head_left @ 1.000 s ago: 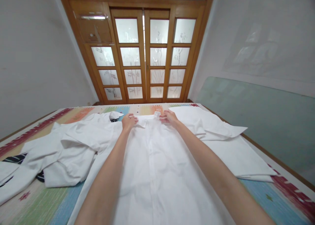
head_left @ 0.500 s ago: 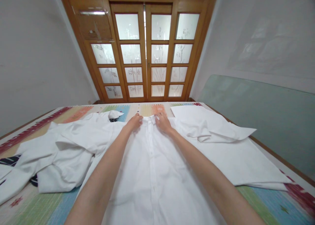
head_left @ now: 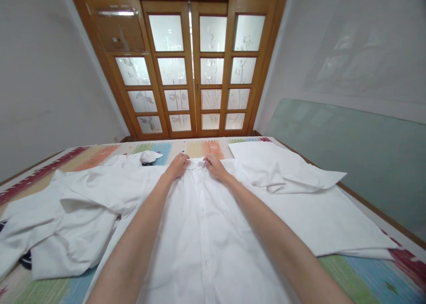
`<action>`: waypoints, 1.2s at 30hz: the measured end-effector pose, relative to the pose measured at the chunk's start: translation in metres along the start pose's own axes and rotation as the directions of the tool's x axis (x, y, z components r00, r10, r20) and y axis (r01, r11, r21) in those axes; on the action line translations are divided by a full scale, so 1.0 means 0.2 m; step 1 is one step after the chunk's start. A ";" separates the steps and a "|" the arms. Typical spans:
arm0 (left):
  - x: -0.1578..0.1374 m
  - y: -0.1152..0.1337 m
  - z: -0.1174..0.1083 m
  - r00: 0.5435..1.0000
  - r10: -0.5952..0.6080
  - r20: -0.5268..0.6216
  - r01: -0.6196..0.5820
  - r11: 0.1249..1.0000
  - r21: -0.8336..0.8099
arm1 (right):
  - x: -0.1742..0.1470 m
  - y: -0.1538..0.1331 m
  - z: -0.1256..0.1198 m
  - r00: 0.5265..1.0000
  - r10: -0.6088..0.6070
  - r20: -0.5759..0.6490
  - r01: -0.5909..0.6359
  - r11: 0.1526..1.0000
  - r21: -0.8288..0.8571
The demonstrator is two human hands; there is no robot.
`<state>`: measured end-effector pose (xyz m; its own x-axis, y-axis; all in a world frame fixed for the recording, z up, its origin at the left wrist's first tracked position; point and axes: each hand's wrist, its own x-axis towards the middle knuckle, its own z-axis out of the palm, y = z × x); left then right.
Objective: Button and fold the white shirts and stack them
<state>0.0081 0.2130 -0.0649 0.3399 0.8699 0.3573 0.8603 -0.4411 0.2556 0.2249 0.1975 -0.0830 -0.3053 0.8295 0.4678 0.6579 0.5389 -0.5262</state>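
A white button-front shirt [head_left: 203, 233] lies spread out in front of me, its collar end away from me and its button strip running down the middle. My left hand [head_left: 179, 165] is closed on the left side of the collar. On the collar's right side, my right hand [head_left: 213, 165] pinches the cloth with bent fingers. The collar [head_left: 196, 163] shows between both hands. Parts of the fingertips are hidden by the hands and fabric.
Crumpled white garments [head_left: 76, 219] with dark patches lie at the left. Flat, stacked white cloth [head_left: 319, 219] lies at the right. All rest on a colourful patterned cover [head_left: 372, 273]. A pale green panel [head_left: 346, 148] borders the right, and wooden glazed doors [head_left: 196, 91] stand beyond.
Both hands keep hold of the collar and shift slightly left in view. The left garments appear drawn further left and nearer. The camera view has moved a little.
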 end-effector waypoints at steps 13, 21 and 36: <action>-0.04 -0.12 -0.12 0.952 -0.288 0.104 0.271 0.951 0.149 | -0.02 -0.01 -0.14 0.975 0.210 -0.076 -0.223 0.890 -0.397; -0.07 -0.09 -0.11 0.932 -0.350 0.092 0.338 0.933 0.123 | -0.12 0.14 -0.31 0.881 0.470 -0.043 -0.404 0.704 -0.583; 0.05 0.20 -0.03 0.986 -0.143 -0.089 0.129 0.981 -0.146 | -0.07 0.11 -0.30 0.895 0.444 0.036 -0.342 0.736 -0.584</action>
<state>0.0433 0.2025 -0.0464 0.1786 0.9008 0.3959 0.8319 -0.3531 0.4282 0.2853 0.1899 -0.0584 -0.0056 0.9872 0.1596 0.9907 0.0271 -0.1331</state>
